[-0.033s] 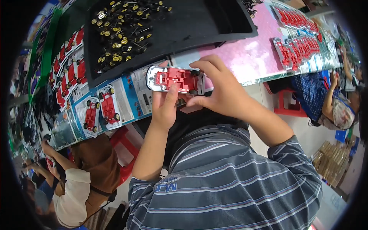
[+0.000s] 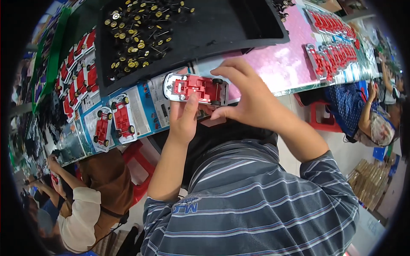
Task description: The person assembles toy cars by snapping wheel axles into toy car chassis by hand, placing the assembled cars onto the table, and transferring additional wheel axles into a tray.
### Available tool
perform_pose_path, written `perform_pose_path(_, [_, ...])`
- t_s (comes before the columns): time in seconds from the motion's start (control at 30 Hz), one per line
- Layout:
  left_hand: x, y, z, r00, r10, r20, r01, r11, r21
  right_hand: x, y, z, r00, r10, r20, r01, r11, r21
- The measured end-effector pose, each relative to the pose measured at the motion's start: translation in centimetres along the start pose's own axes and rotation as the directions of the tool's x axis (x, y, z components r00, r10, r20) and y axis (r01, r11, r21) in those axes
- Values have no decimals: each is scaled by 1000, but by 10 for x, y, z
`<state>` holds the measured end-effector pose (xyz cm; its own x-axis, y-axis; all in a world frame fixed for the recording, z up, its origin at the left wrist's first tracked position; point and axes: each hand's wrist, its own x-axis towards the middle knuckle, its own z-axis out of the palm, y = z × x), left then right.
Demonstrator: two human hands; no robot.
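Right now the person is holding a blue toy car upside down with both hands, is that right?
Not quite. The toy car is red, not blue, as the head view shows. It is held underside up between the left hand and the right hand.

Single head view looks steeply down, close over the worktable (image 2: 277, 64)

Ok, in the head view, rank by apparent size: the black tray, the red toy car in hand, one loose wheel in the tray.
1. black tray, largest by far.
2. red toy car, held in both hands, nearer the camera, so it looks somewhat enlarged.
3. loose wheel, smallest.
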<state>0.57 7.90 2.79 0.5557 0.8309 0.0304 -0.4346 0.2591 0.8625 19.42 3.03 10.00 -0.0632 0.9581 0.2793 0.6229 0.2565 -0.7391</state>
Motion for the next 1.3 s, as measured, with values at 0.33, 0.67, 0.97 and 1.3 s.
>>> perform_pose_path(0.33, [5, -1, -7, 1000, -14, 6, 14, 1000, 28, 176, 67, 33, 934, -266, 239, 345, 848, -403])
perform_pose_path(0.67, [6, -2, -10, 999, -33, -40, 32, 999, -21, 224, 52, 71, 934, 194, 298, 4, 832, -554])
perform_pose_path(0.97, [4, -5, -13, 993, -113, 21, 114, 992, -62, 47, 7, -8, 975, -163, -149, 175, 982, 73])
perform_pose_path(1.3, [2, -7, -15, 989, -36, 142, -2, 966, 258, 40, -3, 30, 996, -91, 10, 91, 993, -72])
